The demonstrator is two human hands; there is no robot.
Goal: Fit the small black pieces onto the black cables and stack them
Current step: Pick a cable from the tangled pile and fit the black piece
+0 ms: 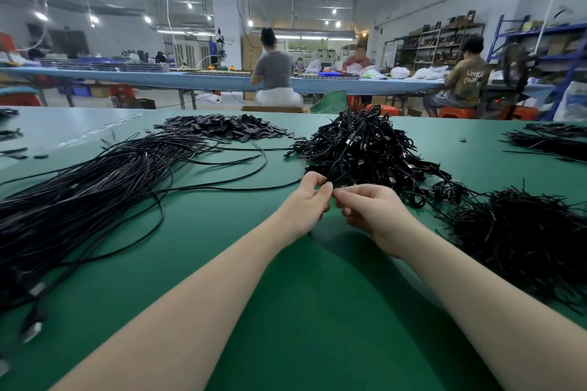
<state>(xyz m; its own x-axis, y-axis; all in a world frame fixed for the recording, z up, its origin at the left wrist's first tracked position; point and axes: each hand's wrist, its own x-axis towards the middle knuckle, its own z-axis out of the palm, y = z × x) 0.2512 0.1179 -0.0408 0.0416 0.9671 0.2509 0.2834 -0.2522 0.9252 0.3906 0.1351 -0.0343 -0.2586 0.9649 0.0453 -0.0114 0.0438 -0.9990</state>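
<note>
At the counter centre, just in front of the tangled heap of cables, both hands meet fingertip to fingertip. Left hand pinches something thin betw. thumb and forefinger; right hand is curled in a matching pinch right beside it. What sits betw. the fingertips is too small to make out, prob. a cable end w/ a small black piece going on. One black cable runs from the left hand's pinch out to the left across the green surface, so its long axis lies roughly left-right, end pointing toward the right hand. Judging from that, the fit is a sideways push along that axis, hands closing toward each other; both equally near.

Supply of small black pieces is a flat pile far-left of the heap, well apart from the hands. Long loose cables spread at left. Another dark pile lies near the right forearm, poss. the finished stack; can't tell.
</note>
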